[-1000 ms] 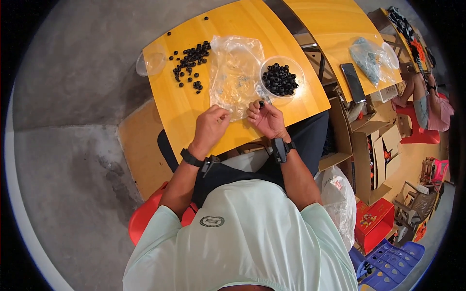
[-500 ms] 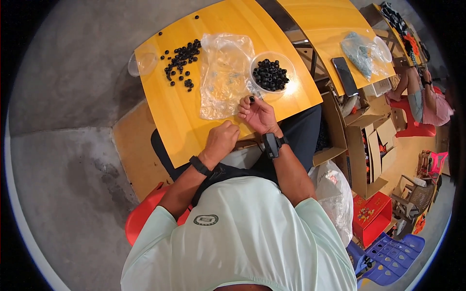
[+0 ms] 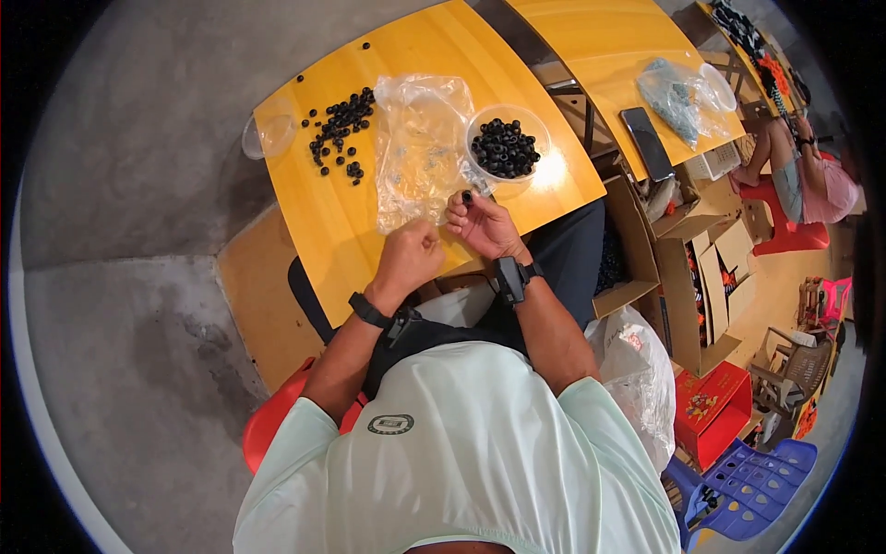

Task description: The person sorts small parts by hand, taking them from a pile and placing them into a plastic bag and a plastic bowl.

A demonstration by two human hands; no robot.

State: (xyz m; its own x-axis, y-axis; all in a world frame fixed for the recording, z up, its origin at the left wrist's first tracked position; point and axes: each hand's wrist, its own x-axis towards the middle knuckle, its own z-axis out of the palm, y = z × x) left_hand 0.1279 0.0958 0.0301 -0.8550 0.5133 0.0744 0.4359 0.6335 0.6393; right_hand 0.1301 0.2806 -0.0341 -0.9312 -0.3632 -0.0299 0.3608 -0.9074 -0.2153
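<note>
Between the fingertips of my right hand (image 3: 480, 224) is a small round black bead (image 3: 467, 198) with a hole. My left hand (image 3: 410, 262) is closed beside it, fingers curled, and what it holds, if anything, is hidden. Just beyond my right hand stands a clear round tub (image 3: 548, 138) filled with similar black beads (image 3: 505, 148). A crumpled clear plastic bag (image 3: 420, 138) lies flat left of the tub. More loose black beads (image 3: 343, 120) are scattered on the yellow table (image 3: 318, 208) to the left of the bag.
A clear lid (image 3: 275, 135) overhangs the table's left edge. On a second yellow table lie a phone (image 3: 648, 143) and a bag of grey-green pieces (image 3: 672, 100). Open cardboard boxes (image 3: 683, 305) and a white plastic sack (image 3: 635, 379) stand at my right. Another person (image 3: 803, 180) sits far right.
My left hand has risen slightly and come closer to my right hand. The right hand still pinches the bead. The whole view has shifted a little.
</note>
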